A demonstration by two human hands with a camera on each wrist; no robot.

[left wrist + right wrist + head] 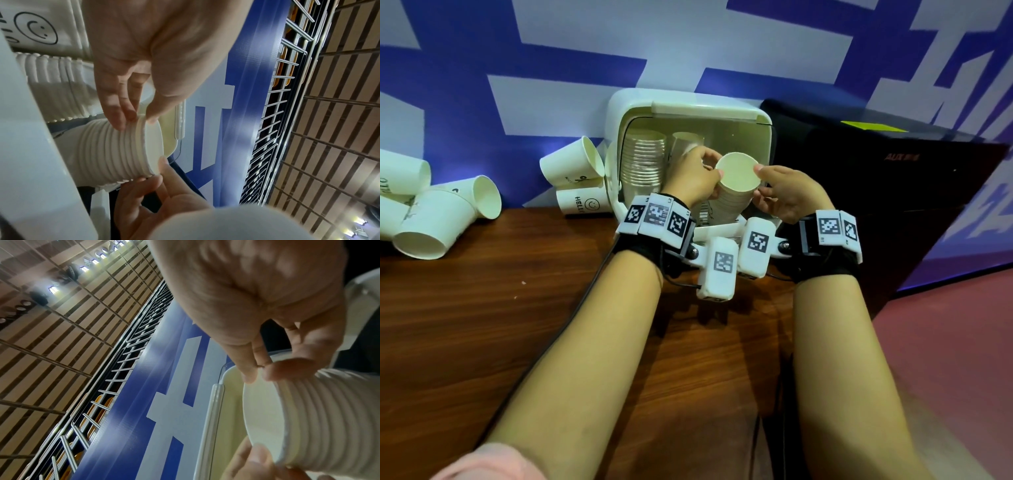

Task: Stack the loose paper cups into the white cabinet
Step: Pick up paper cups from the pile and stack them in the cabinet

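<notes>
Near the bottom of the frame, our forearms reach up across the wooden worktop (482,325). At centre, our left hand (690,178) and right hand (787,195) both pinch the rim of a stack of nested paper cups (734,192), fingers curled round it from either side, at the mouth of the open white cabinet (616,113). Inside the cabinet, to the left, a taller cup stack (643,161) stands. Loose paper cups (441,219) lie tumbled at far left, more (571,168) beside the cabinet, against the blue-and-white wall (585,41).
</notes>
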